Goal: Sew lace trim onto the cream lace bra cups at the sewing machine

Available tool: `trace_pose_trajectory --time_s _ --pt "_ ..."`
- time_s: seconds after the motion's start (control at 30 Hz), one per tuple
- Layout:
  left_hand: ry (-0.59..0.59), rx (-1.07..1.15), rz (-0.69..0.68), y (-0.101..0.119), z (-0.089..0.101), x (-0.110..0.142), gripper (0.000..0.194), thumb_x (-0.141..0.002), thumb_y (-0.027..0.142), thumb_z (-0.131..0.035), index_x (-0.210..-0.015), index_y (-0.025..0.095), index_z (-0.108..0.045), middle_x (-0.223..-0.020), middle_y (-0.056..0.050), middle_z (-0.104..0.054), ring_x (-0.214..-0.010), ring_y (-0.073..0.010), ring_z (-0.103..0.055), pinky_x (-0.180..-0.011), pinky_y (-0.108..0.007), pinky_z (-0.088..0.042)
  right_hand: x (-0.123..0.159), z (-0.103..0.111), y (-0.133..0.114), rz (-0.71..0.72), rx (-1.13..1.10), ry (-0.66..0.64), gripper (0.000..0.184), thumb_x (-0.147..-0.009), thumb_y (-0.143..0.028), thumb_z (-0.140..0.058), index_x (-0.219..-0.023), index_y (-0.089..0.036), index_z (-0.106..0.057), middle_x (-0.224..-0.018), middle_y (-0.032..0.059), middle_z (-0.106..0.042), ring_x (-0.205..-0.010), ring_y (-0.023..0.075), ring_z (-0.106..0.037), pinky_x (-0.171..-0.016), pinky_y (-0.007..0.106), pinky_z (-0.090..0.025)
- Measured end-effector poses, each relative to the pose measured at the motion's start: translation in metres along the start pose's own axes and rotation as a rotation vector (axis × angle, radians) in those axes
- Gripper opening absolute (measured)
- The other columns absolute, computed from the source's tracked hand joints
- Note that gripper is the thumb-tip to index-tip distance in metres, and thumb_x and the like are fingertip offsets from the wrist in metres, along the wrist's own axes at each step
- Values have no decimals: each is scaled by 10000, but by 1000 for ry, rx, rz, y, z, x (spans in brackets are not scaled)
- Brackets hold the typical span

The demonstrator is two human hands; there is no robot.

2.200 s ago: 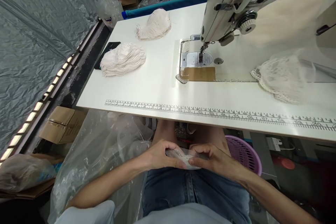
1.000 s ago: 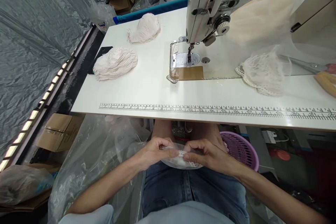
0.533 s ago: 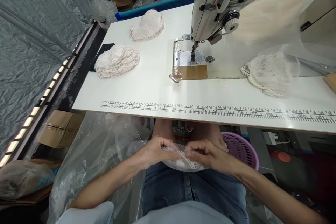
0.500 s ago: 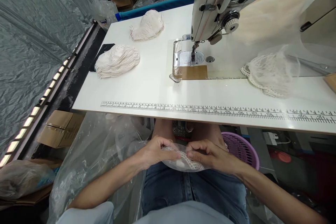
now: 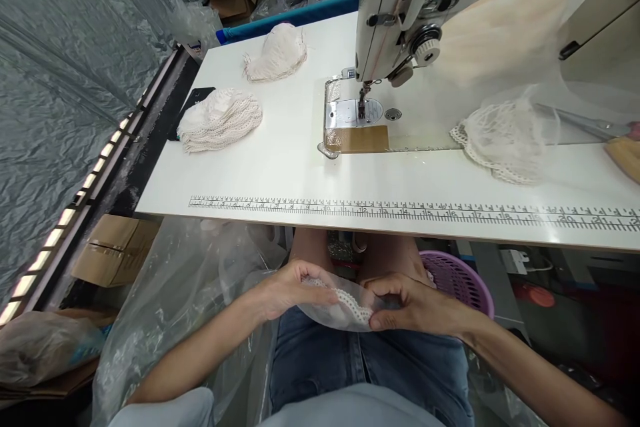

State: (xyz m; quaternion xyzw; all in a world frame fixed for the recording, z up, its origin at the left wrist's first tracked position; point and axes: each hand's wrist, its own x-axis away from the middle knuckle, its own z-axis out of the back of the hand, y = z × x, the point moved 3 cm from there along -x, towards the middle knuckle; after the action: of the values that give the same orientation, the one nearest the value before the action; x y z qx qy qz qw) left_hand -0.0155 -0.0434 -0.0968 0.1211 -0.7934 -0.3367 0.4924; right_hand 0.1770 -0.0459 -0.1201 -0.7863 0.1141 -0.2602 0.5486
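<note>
Over my lap, a sheer white piece of fabric with a lace edge (image 5: pixel 350 303) is stretched between my two hands. My left hand (image 5: pixel 295 290) is closed on its left end, thumb lying along the lace. At the right end, my right hand (image 5: pixel 407 303) pinches the rim between thumb and fingers. Above them on the sewing table (image 5: pixel 280 167) lie a stack of lace-edged pieces (image 5: pixel 220 120) and a smaller whitish pile (image 5: pixel 279 53) behind it. Another sheer lace-trimmed piece (image 5: pixel 505 140) rests to the right of the needle.
A sewing machine (image 5: pixel 390 20) stands over the table, its presser foot (image 5: pixel 362 107) above the metal plate. Scissors (image 5: pixel 580 121) lie at the right. Below the table are a purple basket (image 5: pixel 457 280), clear plastic sheeting (image 5: pixel 150 320) and a cardboard box (image 5: pixel 117 250).
My right hand has shifted its pinch rightward along the rim, leaving more lace showing between the hands. My left hand has moved slightly left. The view has shifted a little.
</note>
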Motion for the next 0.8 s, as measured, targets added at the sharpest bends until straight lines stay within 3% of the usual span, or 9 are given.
trace_pose_trajectory --time_s 0.17,0.2,0.23,0.33,0.4,0.5,0.8 --pt "-57 26 16 3 -3 1 222 -588 299 -803 -692 129 -704 -684 -23 -670 -650 -111 -580 -652 -214 -449 12 -4 -2 29 65 -169 329 -842 -447 -549 -807 -137 -653 -730 31 -611 -700 146 -584 -641 240 -450" --pt "-93 27 17 5 -6 2 218 -593 295 -800 -697 128 -705 -686 -23 -671 -653 -111 -584 -647 -211 -453 11 -4 -3 56 118 -132 335 -868 -447 -508 -849 -144 -650 -729 35 -617 -684 146 -589 -619 238 -456" --pt "-128 25 21 7 -8 2 213 -597 289 -798 -701 128 -706 -684 -21 -670 -650 -109 -587 -641 -208 -456 10 -4 -5 106 206 -25 322 -893 -430 -473 -919 -153 -636 -749 41 -622 -683 146 -591 -609 239 -460" --pt "-192 5 43 13 -14 2 197 -602 268 -797 -707 130 -705 -664 -7 -662 -626 -95 -586 -627 -198 -462 5 -4 -14 387 588 452 270 -915 -311 -465 -1153 -193 -516 -860 57 -607 -738 150 -575 -644 261 -469" --pt "-186 0 45 17 -15 1 185 -606 264 -793 -702 133 -705 -650 4 -655 -612 -85 -582 -625 -191 -463 2 -10 -18 593 766 562 311 -902 -233 -479 -1210 -205 -452 -908 67 -576 -788 157 -562 -660 270 -474" --pt "-159 -7 52 18 -12 1 179 -612 269 -788 -696 133 -705 -645 7 -652 -607 -81 -577 -619 -186 -458 0 -16 -21 731 879 566 342 -868 -180 -485 -1205 -198 -432 -958 86 -528 -861 177 -544 -651 277 -475" --pt "-129 -15 80 16 -8 -2 263 -565 302 -811 -745 133 -720 -655 0 -654 -626 -94 -571 -661 -215 -450 5 -11 -32 869 922 449 292 -845 -70 -490 -1088 -225 -538 -935 52 -479 -774 135 -495 -632 262 -423"
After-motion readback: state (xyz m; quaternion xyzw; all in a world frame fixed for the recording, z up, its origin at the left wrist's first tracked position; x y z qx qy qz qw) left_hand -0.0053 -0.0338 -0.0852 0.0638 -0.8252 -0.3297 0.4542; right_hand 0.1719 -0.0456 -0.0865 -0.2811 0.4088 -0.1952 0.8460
